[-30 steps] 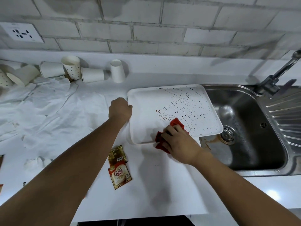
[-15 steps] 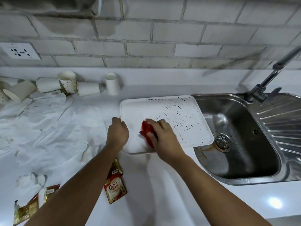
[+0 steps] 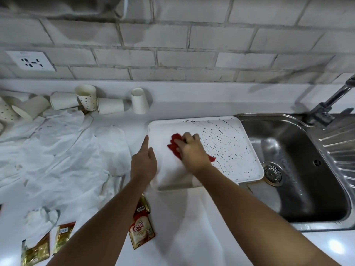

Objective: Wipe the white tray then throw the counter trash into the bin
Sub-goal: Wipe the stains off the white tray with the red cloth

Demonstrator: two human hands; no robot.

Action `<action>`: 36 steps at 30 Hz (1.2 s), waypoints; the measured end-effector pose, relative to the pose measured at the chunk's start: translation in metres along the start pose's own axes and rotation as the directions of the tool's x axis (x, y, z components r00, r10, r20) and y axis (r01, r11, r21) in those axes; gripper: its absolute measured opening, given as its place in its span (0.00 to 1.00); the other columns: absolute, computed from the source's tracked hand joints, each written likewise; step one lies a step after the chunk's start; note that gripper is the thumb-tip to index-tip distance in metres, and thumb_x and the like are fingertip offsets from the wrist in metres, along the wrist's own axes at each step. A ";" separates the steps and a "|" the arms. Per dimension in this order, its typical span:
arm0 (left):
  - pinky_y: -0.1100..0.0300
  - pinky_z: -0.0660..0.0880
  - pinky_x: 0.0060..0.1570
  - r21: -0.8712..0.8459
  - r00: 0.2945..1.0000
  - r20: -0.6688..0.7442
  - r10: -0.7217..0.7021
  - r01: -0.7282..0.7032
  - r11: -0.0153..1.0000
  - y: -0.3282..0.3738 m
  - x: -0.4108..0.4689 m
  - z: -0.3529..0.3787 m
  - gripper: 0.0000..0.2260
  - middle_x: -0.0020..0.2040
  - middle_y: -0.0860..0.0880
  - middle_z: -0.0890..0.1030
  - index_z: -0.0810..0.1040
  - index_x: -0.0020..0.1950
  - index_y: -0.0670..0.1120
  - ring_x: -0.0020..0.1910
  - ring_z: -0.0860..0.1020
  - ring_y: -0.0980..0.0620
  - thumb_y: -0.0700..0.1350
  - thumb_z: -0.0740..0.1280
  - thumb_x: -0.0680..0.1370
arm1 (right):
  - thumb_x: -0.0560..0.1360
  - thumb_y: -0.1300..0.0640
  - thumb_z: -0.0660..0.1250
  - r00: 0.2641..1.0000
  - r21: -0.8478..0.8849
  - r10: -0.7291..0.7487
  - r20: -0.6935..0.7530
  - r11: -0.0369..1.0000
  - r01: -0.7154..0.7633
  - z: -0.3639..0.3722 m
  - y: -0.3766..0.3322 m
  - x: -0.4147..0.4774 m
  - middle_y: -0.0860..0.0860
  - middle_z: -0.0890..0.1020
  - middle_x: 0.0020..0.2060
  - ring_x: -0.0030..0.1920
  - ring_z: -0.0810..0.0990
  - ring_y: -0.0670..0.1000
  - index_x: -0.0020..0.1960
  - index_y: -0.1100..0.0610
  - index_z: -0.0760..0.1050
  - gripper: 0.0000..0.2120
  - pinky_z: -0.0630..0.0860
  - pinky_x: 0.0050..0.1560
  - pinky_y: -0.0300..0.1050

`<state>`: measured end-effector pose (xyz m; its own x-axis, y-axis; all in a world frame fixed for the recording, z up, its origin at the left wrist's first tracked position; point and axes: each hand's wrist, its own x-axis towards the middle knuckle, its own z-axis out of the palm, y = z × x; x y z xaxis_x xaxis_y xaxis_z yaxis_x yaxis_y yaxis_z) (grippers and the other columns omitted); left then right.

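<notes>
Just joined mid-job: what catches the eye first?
The bright red cloth under the right hand, pressed on the white rectangular plastic tray at centre, whose right half is speckled with dark splatter. The left hand rests at the tray's left rim; tipped white paper cups and crumpled white paper litter the counter to the left.

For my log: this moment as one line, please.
wiping tray | right hand: holds cloth | left hand: at tray edge | spots: right side

"Coffee mate" on the red sachet (image 3: 141,230); barcode above, digits probably illegible.
</notes>
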<state>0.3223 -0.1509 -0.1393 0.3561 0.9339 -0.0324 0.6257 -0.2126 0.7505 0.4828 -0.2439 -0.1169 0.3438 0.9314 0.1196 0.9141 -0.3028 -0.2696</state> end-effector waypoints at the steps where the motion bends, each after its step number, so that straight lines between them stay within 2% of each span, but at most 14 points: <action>1: 0.58 0.74 0.54 -0.011 1.000 -0.007 -0.018 0.018 1.000 0.000 0.000 0.000 0.23 0.52 0.43 0.84 0.62 0.82 0.55 0.45 0.79 0.48 0.47 0.54 0.85 | 0.82 0.54 0.57 0.998 -0.010 0.067 0.016 0.998 -0.067 -0.003 0.009 0.009 0.57 0.71 0.62 0.57 0.68 0.60 0.67 0.54 0.74 0.16 0.74 0.57 0.57; 3: 0.60 0.69 0.54 -0.017 0.999 -0.009 -0.048 0.048 0.999 0.002 0.002 0.002 0.23 0.60 0.44 0.83 0.63 0.81 0.55 0.54 0.79 0.45 0.47 0.55 0.85 | 0.82 0.56 0.58 0.984 -0.052 0.176 0.023 0.983 -0.175 -0.009 0.027 0.015 0.56 0.70 0.64 0.58 0.68 0.59 0.65 0.56 0.75 0.14 0.74 0.57 0.54; 5: 0.60 0.69 0.53 -0.026 0.997 -0.002 -0.072 0.072 0.997 0.005 0.002 0.000 0.23 0.55 0.46 0.83 0.64 0.80 0.56 0.51 0.79 0.47 0.46 0.55 0.85 | 0.82 0.55 0.58 0.974 -0.055 0.226 0.015 0.973 -0.225 -0.011 0.031 -0.001 0.57 0.70 0.63 0.57 0.69 0.59 0.63 0.58 0.75 0.13 0.74 0.55 0.52; 9: 0.60 0.69 0.45 -0.002 0.996 0.000 -0.090 0.090 0.996 0.007 0.001 0.000 0.23 0.38 0.52 0.80 0.64 0.80 0.57 0.34 0.73 0.58 0.46 0.55 0.85 | 0.79 0.55 0.63 0.995 0.034 0.101 -0.019 0.994 -0.101 0.002 -0.006 -0.057 0.59 0.72 0.61 0.50 0.72 0.61 0.61 0.61 0.76 0.14 0.76 0.51 0.56; 12: 0.60 0.68 0.36 0.009 0.996 0.019 -0.086 0.086 0.996 0.007 0.000 -0.001 0.23 0.34 0.50 0.78 0.62 0.81 0.59 0.33 0.74 0.57 0.47 0.54 0.85 | 0.81 0.54 0.64 1.000 0.111 -0.019 -0.010 0.994 0.020 0.012 -0.030 -0.057 0.57 0.72 0.60 0.51 0.73 0.59 0.60 0.60 0.76 0.12 0.78 0.50 0.56; 14: 0.58 0.70 0.38 -0.002 0.997 0.018 -0.077 0.077 0.997 0.006 -0.002 -0.002 0.23 0.34 0.50 0.78 0.61 0.81 0.58 0.33 0.75 0.56 0.47 0.54 0.85 | 0.82 0.51 0.62 0.999 0.108 -0.031 -0.012 0.994 0.032 0.013 -0.027 -0.029 0.56 0.71 0.60 0.54 0.72 0.57 0.61 0.59 0.77 0.14 0.77 0.54 0.54; 16: 0.59 0.71 0.43 -0.022 0.997 0.008 -0.072 0.072 0.997 0.005 -0.004 -0.002 0.23 0.35 0.52 0.79 0.61 0.81 0.57 0.34 0.76 0.58 0.47 0.54 0.85 | 0.83 0.50 0.60 1.000 0.053 0.020 0.007 0.998 -0.020 0.011 -0.012 0.003 0.55 0.70 0.62 0.56 0.72 0.57 0.63 0.57 0.76 0.15 0.76 0.57 0.54; 19: 0.64 0.69 0.48 -0.038 0.995 -0.021 -0.101 0.100 0.994 0.006 -0.003 0.000 0.22 0.35 0.62 0.75 0.64 0.80 0.56 0.33 0.73 0.65 0.47 0.55 0.85 | 0.83 0.51 0.60 0.983 -0.022 0.181 0.025 0.983 -0.180 0.000 0.026 0.019 0.55 0.69 0.63 0.57 0.72 0.58 0.63 0.58 0.76 0.14 0.77 0.55 0.52; 22: 0.67 0.70 0.47 -0.057 0.994 -0.019 -0.106 0.104 0.993 0.006 -0.003 0.001 0.22 0.36 0.61 0.78 0.65 0.80 0.57 0.34 0.74 0.65 0.47 0.56 0.85 | 0.82 0.52 0.58 0.962 -0.034 0.268 -0.046 0.962 -0.270 -0.002 0.044 -0.014 0.55 0.70 0.62 0.52 0.73 0.59 0.61 0.58 0.76 0.14 0.76 0.49 0.50; 24: 0.73 0.67 0.39 -0.059 0.995 -0.019 -0.101 0.099 0.993 0.004 -0.003 0.001 0.22 0.35 0.58 0.79 0.65 0.80 0.58 0.33 0.75 0.64 0.48 0.56 0.85 | 0.81 0.53 0.58 0.968 0.002 0.236 -0.082 0.972 -0.236 0.001 0.027 -0.042 0.57 0.71 0.59 0.49 0.74 0.60 0.57 0.60 0.76 0.13 0.76 0.46 0.51; 26: 0.74 0.64 0.35 -0.059 0.995 -0.018 -0.094 0.093 0.994 0.004 -0.002 0.002 0.22 0.33 0.55 0.79 0.64 0.80 0.58 0.32 0.75 0.62 0.48 0.56 0.85 | 0.79 0.54 0.58 0.987 0.079 0.138 -0.078 0.988 -0.131 0.003 -0.005 -0.058 0.59 0.73 0.55 0.44 0.75 0.61 0.53 0.62 0.76 0.14 0.76 0.43 0.52; 29: 0.73 0.65 0.32 -0.038 0.995 -0.005 -0.099 0.098 0.994 0.003 -0.001 0.003 0.22 0.32 0.54 0.79 0.63 0.80 0.60 0.31 0.76 0.58 0.48 0.56 0.85 | 0.79 0.59 0.63 0.999 0.136 -0.012 -0.045 0.991 0.019 0.008 -0.032 -0.039 0.59 0.74 0.56 0.48 0.76 0.60 0.56 0.62 0.77 0.09 0.80 0.48 0.54; 32: 0.73 0.65 0.30 -0.029 0.997 0.017 -0.076 0.076 0.997 0.001 -0.001 0.001 0.22 0.34 0.56 0.79 0.63 0.80 0.59 0.31 0.77 0.59 0.49 0.55 0.86 | 0.80 0.57 0.64 0.999 0.164 0.033 0.001 0.986 -0.032 0.015 -0.043 0.002 0.55 0.70 0.61 0.55 0.73 0.55 0.63 0.58 0.76 0.12 0.77 0.56 0.49; 36: 0.73 0.65 0.38 -0.026 0.996 0.048 -0.072 0.073 0.997 -0.003 0.003 -0.001 0.21 0.51 0.50 0.86 0.64 0.80 0.55 0.36 0.73 0.66 0.48 0.54 0.86 | 0.79 0.57 0.66 0.999 0.129 -0.026 0.028 0.991 0.022 0.023 -0.058 0.038 0.54 0.70 0.57 0.52 0.72 0.55 0.61 0.53 0.79 0.11 0.79 0.51 0.49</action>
<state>0.3208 -0.1477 -0.1412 0.3431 0.9319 -0.1175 0.6317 -0.1364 0.7631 0.4381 -0.1863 -0.1188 0.3136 0.9443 0.0996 0.8863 -0.2534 -0.3877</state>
